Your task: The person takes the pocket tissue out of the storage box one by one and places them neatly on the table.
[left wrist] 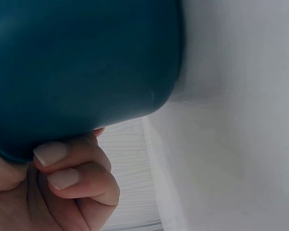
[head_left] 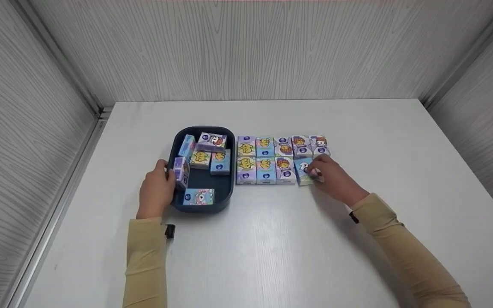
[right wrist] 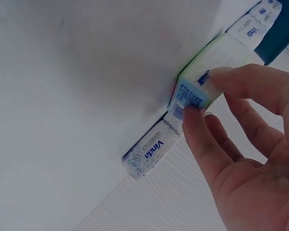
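My left hand (head_left: 156,190) grips the left side of a dark blue plastic bin (head_left: 225,201), and in the left wrist view its curled fingers (left wrist: 62,178) press against the bin's wall (left wrist: 86,62). Between the thumb and fingers of my right hand (head_left: 334,179) is a light blue tissue pack (head_left: 302,169), at the right end of the nearer row. Seen from the right wrist, the fingertips touch this pack's end (right wrist: 188,96). It lies slightly askew beside a purple tissue pack (head_left: 286,170).
Two rows of tissue packs lie right of the bin; the farther row ends in a purple and white pack (head_left: 320,145). Several more packs lie loosely in the bin, including a blue one (head_left: 199,196) near its front. Wood-grain panels (head_left: 246,51) surround the white table (head_left: 246,256).
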The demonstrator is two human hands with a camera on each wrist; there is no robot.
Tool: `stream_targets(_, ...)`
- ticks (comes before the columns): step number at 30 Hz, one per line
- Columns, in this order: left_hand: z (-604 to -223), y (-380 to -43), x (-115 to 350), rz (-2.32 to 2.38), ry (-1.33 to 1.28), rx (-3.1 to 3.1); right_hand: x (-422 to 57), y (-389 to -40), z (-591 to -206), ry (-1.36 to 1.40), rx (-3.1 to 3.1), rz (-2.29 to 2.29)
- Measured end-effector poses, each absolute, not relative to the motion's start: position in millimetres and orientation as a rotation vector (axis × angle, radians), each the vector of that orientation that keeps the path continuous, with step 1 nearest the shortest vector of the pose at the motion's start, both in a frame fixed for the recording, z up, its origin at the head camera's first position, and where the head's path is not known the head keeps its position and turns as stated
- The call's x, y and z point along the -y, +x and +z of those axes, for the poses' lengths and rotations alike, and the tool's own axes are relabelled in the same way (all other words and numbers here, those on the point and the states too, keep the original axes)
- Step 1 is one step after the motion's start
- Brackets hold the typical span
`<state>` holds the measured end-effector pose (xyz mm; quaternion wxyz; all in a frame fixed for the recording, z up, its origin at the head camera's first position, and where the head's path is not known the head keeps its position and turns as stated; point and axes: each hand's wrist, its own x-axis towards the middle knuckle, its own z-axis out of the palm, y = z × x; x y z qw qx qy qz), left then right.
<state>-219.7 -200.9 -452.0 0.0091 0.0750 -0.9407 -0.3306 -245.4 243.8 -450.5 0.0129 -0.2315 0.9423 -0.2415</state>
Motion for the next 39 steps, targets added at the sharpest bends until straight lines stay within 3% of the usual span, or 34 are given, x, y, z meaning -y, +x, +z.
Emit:
stream_targets(24, -454.3, -221.4, 200.8, -1.063, 0.264, 2.943, -231.6, -248.2, -440.3, -0.610, -2.965, -0.641)
stream_targets(39, -454.7, -219.9, 201.8, -1.049, 0.230, 2.914, -164.4, -252.3, -417.2, -0.762, -2.892, -0.641)
